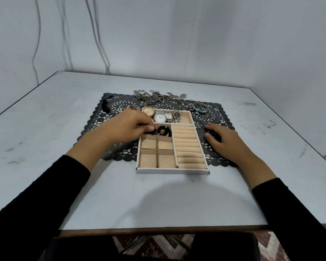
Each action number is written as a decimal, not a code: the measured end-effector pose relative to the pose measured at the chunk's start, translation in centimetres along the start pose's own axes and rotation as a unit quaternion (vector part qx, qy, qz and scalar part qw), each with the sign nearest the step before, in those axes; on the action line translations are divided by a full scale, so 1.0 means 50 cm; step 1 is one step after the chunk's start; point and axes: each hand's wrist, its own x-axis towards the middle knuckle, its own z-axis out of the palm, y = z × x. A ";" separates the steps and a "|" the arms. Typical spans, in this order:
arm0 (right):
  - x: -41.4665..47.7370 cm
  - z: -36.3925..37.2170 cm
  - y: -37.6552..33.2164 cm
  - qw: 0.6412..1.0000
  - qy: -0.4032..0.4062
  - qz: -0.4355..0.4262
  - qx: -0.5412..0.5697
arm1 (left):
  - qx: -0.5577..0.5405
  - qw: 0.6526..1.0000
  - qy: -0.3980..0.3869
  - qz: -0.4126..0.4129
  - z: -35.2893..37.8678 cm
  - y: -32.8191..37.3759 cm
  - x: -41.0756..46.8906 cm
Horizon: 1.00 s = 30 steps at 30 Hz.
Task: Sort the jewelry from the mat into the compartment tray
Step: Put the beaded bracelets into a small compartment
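Note:
A white compartment tray [172, 170] with beige lining lies on a black lace mat [220, 159]. Several watches [160, 117] fill its far compartment. A dark beaded bracelet [163, 131] lies in an upper small square compartment. My left hand [128, 127] is over the tray's upper left corner, fingers pinched on dark beads [152, 132] there. My right hand [222, 140] rests flat on the mat just right of the tray, holding nothing. On the mat remain a pile of metal chains [156, 95], rings and bracelets [113, 108] at far left, and a blue-beaded bracelet [199, 108] at far right.
The mat sits on a pale grey table [64, 129] whose near edge is a brown strip. The ring-roll section [188, 147] and the lower square compartments [156, 160] of the tray hold nothing. Cables hang on the wall behind.

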 end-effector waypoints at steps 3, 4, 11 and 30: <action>-0.001 -0.001 -0.002 1.000 0.001 -0.002 0.001 | -0.009 1.000 0.005 0.000 0.004 0.004 -0.005; -0.001 -0.001 -0.002 1.000 0.001 -0.001 0.001 | -0.009 1.000 0.010 0.001 0.006 0.005 -0.006; 0.000 -0.001 0.000 1.000 -0.002 0.001 -0.002 | -0.045 0.997 0.055 -0.018 0.006 0.006 -0.007; 0.003 0.000 0.003 1.000 -0.005 0.001 0.000 | -0.030 0.997 0.075 -0.010 0.002 0.000 -0.007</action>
